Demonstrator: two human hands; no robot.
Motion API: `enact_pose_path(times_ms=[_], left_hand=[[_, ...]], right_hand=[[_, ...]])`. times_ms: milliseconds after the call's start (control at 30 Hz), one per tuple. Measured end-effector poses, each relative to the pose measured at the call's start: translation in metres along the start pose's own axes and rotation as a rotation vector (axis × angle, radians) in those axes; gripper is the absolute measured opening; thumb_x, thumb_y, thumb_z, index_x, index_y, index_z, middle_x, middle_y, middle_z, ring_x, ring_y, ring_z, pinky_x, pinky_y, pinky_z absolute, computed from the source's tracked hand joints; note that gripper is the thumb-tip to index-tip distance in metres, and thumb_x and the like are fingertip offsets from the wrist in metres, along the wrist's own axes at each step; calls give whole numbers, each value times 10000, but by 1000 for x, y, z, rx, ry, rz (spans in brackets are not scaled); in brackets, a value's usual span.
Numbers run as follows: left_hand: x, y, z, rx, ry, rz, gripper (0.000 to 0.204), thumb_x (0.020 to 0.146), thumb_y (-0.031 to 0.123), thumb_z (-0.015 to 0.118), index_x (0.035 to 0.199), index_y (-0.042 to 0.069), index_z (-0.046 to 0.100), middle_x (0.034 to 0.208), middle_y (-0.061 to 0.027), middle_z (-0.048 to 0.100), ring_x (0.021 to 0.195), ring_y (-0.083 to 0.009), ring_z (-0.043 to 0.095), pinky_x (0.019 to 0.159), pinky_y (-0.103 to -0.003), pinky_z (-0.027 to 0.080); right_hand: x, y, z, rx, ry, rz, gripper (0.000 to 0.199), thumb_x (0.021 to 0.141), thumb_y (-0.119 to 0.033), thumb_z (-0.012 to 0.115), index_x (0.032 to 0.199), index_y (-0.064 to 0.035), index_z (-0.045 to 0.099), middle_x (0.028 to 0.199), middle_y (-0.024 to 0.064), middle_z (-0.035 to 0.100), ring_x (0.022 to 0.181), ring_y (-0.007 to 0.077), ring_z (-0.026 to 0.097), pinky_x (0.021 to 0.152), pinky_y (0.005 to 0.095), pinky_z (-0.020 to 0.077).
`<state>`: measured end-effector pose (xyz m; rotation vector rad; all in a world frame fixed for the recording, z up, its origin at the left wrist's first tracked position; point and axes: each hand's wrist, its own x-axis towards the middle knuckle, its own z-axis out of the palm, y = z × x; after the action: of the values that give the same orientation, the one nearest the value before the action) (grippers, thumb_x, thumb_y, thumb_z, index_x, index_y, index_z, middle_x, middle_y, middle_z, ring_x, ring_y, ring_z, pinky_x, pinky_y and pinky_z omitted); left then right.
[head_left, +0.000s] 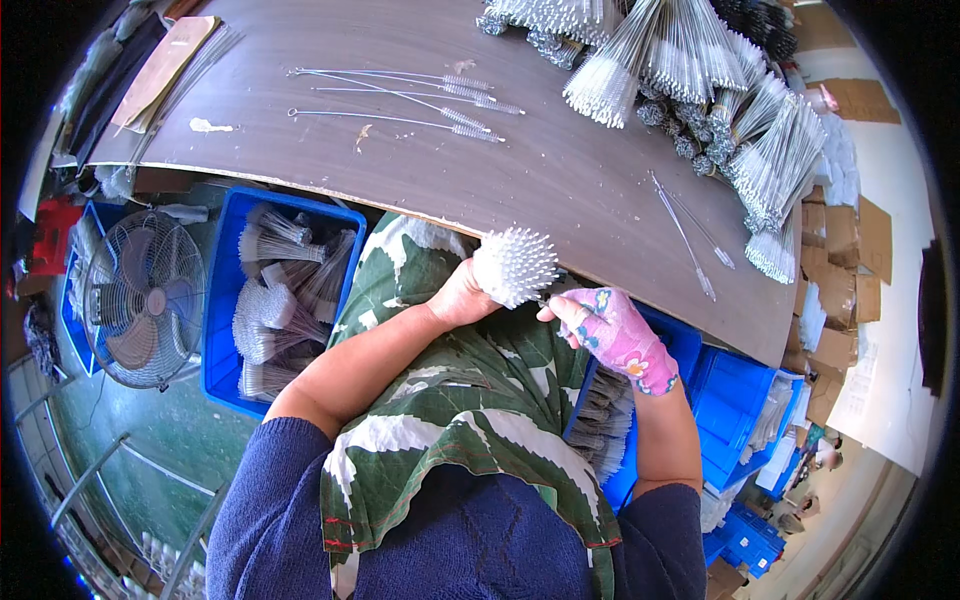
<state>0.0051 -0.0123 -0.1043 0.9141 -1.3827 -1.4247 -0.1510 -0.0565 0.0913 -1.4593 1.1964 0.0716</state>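
My left hand (pixel 460 297) is wrapped round a bundle of thin wire brushes (pixel 515 267), over my lap by the table's front edge. The bundle's round white bristly end faces up; the rest is hidden by the hand and lap. To its right is my right hand (pixel 618 338), in a pink flowered fingerless glove. Its thumb and fingers are pinched together close to the bundle's lower right side. Whatever it may hold is too small to make out. Several loose wire brushes (pixel 400 95) with looped ends lie on the table, and 2 more brushes (pixel 690 230) lie at the right.
Large piles of bundled wire brushes (pixel 700 60) cover the table's (pixel 380 170) far right. A blue bin (pixel 212 300) of brush bundles and a standing fan (pixel 145 300) are on the left. More blue bins (pixel 728 405) stand right of my lap. Cardboard boxes (pixel 835 290) line the far right.
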Motion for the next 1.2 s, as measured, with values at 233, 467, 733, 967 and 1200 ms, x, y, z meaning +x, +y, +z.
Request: enact_pose_path(times_ms=[233,467,733,967,1200], left_hand=[[2,-4,1,89,1,41,390,860,159,508,1246,111,477,1272,-104,466,1219,-276,397,1032,-413,281],[1,-8,-3,140,2,69,423,831,222,565,1232,113,487,1254,-103,483,1197,-293,418,1017,-421,301],[0,-2,-3,38,21,77,409,813,135,603,1209,105,508,1232,-97,499,1176,-270,437,1011,-397,311],[-1,3,-4,26,28,63,413,813,84,600,1215,94,504,1231,-93,500,1173,-252,439,1014,-374,310],[0,3,-3,6,30,96,409,820,85,587,1220,101,502,1243,-98,491,1182,-260,430,1021,-379,299]], right_hand=[[2,4,0,41,7,-26,316,889,-298,514,864,-18,658,676,23,583,588,85,508,574,253,425],[0,0,-8,145,-36,73,321,900,-293,507,858,-9,650,656,-2,550,576,64,469,554,224,391],[10,-7,-8,40,-49,74,347,909,-307,495,846,-1,647,605,-16,505,541,51,453,504,203,357],[8,2,-1,159,-31,117,351,912,-323,491,840,-14,641,603,-18,507,519,44,451,473,187,340],[11,7,5,250,5,94,360,920,-322,474,821,-14,632,596,-29,496,498,35,434,464,183,332]])
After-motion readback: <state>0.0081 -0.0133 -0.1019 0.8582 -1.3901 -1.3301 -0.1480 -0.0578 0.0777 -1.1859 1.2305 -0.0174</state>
